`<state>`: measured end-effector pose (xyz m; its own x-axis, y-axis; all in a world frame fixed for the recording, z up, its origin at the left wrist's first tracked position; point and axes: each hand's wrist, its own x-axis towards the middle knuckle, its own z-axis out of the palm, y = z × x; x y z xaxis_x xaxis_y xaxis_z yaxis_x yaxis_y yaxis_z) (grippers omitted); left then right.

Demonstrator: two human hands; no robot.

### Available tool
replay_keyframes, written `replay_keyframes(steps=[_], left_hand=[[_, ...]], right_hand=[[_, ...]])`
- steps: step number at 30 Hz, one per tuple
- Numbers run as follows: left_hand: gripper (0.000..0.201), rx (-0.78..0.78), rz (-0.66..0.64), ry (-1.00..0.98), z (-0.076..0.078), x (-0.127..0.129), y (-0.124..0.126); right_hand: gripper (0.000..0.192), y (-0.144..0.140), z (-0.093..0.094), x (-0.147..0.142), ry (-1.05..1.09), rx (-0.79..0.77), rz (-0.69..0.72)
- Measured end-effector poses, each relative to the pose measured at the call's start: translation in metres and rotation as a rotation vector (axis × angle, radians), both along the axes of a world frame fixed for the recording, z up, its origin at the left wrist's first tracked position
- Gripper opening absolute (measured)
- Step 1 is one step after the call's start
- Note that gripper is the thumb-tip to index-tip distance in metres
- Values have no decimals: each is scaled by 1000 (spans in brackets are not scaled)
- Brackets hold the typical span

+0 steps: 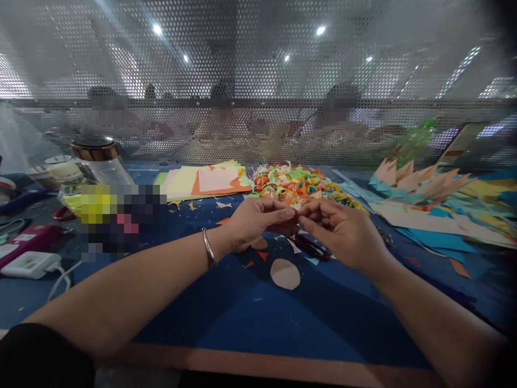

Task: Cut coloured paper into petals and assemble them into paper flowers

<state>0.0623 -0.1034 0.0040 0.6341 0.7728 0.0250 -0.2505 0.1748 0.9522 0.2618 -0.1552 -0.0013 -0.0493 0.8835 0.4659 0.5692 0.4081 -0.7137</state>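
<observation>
Blue table [250, 323], left hand [256, 222], right hand [345, 233], fingers [285, 214] pinched together, hold unclear, purple object [43, 237], label [25, 237] blurred

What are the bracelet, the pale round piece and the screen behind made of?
Bracelet: probably polished metal, given its silvery glints.
Round piece: likely matte paper or card, flat with cut edges.
Screen: perhaps perforated metal, from its rows of holes.

Shared paper-craft workspace; whether workshop or classroom cannot be told. Beneath the grip lies a blue worktop [226, 318], scraps scattered about it. Beyond the grip, to the left, are stacked coloured sheets [181, 183]; directly beyond, a heap of small paper pieces [299, 183]; to the right, folded paper points [422, 183]. Farther off, a perforated screen [250, 70] shows several people [343, 105] and bright lights [157, 29].
</observation>
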Motion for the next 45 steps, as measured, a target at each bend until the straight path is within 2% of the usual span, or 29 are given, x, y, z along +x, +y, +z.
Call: replay_keyframes(steps=[9,16,21,30,34,40,45], left_hand=[[27,-22,3,-25,0,2,-3],[33,26,-34,30,-2,1,-1],[33,94,-7,119,-6,1,2],[33,142,-89,150,5,-4,0],[26,253,-98,169,2,-3,4],[21,499,-19,238,-4,-3,5],[23,650,-28,341,0,-6,5]], right_hand=[[24,-1,2,-2,-12,11,-27],[24,0,3,1,-3,-14,-8],[25,0,3,1,-8,-15,8],[26,-5,15,-2,33,-111,105],[28,-5,15,-1,35,-135,127],[28,-5,14,0,54,-189,127],[27,-4,13,1,59,-248,156]])
